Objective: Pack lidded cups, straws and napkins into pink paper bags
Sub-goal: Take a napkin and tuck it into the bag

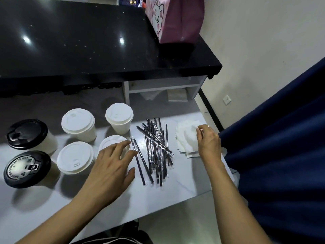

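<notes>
Several lidded paper cups stand on the white table (184,185): white-lidded ones (78,121) (119,114) (75,156) and two black-lidded ones (27,133) (26,167). My left hand (110,166) hovers with fingers spread over a fourth white-lidded cup (112,141), partly hiding it. A pile of wrapped black straws (156,148) lies in the middle. My right hand (208,140) rests on the stack of white napkins (186,138), fingertips pinching at the top sheet. A pink paper bag (173,18) with a cat print stands on the black counter at the back.
The black counter (88,46) rises behind the table, with a white shelf (163,87) under its right end. A dark blue curtain (281,147) hangs close on the right. The table's front edge runs diagonally below my arms; a dark bag (112,240) sits below it.
</notes>
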Available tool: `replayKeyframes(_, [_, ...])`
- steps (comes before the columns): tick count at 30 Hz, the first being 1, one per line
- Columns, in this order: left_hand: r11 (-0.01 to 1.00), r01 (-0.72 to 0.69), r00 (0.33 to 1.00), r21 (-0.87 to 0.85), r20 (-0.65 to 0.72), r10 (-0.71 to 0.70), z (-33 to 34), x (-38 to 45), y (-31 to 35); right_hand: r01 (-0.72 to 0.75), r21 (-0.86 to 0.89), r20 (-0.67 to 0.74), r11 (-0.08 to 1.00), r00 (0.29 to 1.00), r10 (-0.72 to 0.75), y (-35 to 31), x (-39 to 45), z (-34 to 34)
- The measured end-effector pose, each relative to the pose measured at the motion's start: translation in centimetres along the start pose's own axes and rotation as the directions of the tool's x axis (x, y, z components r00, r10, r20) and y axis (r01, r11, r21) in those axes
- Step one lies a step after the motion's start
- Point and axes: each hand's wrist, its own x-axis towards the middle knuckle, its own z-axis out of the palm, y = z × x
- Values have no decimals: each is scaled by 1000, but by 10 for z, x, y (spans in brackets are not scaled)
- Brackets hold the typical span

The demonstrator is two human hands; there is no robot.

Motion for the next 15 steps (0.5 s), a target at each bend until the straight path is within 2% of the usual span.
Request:
replayKeyframes(3, [1000, 3, 1000, 10, 5, -3, -2, 0, -1, -41, 44, -7, 998, 999, 41, -1, -7, 3])
replayKeyframes(6, [1000, 5, 1000, 9, 9, -5, -3, -1, -2, -182, 176, 35, 967, 983, 178, -5, -8, 2])
replayKeyframes(11, [1000, 2, 1000, 4, 23, -2, -2, -2, -3, -358, 273, 134, 893, 933, 333, -15, -7, -11])
replayKeyframes(13, [1000, 0, 1000, 4, 20, 0, -2, -2, -3, -364, 280, 143, 888, 931, 336, -21, -6, -20])
replayKeyframes(15, [1000, 1, 1000, 8, 19, -1, -3, -3, -3, -293, 241, 115, 925, 955, 273, -25, -5, -30])
